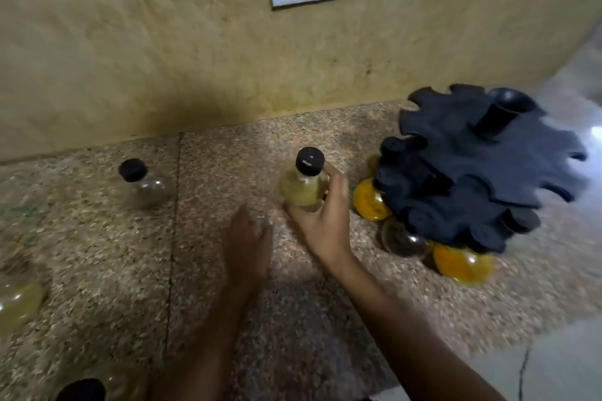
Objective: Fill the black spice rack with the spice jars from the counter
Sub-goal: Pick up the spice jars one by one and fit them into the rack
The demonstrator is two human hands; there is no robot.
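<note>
On the speckled granite counter (pixel 130 270) below the tan wall, your right hand (pixel 321 221) grips an upright yellow-green spice jar (pixel 303 189) just left of the black spice rack (pixel 472 172), while your left hand (pixel 249 244) hovers flat, fingers relaxed, beside it.

No writing, brand or number can be read anywhere; the jar cap (pixel 310 159) left of the black spice rack (pixel 482 169) shows only small pale marks.
</note>
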